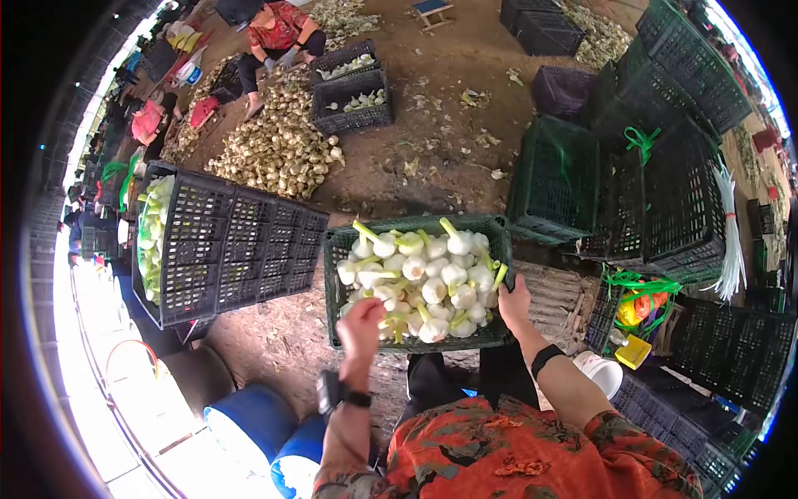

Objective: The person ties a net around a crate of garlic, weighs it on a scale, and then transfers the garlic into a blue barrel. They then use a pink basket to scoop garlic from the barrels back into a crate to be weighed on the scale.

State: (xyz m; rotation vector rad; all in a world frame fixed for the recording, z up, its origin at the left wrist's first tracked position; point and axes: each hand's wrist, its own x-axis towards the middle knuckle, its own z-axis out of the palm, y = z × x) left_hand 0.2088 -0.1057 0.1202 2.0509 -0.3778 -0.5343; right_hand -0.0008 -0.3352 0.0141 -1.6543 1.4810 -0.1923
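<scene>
A dark green plastic crate (332, 283) full of white garlic bulbs (434, 289) with short green stems is directly in front of me. My left hand (360, 331) is over its near left part, the fingers curled together close to the bulbs. Whatever those fingers may hold is hidden. At the crate's right side, my right hand (514, 303) grips the rim, with some fingers out of sight behind the wall.
Left of me stands a stack of black crates (241, 249) topped with greens. Beyond lies a garlic heap (278, 150), where a person (278, 37) sits beside two crates (352, 101). Green crates (555, 179) are stacked at right. Blue barrels (258, 424) stand at lower left.
</scene>
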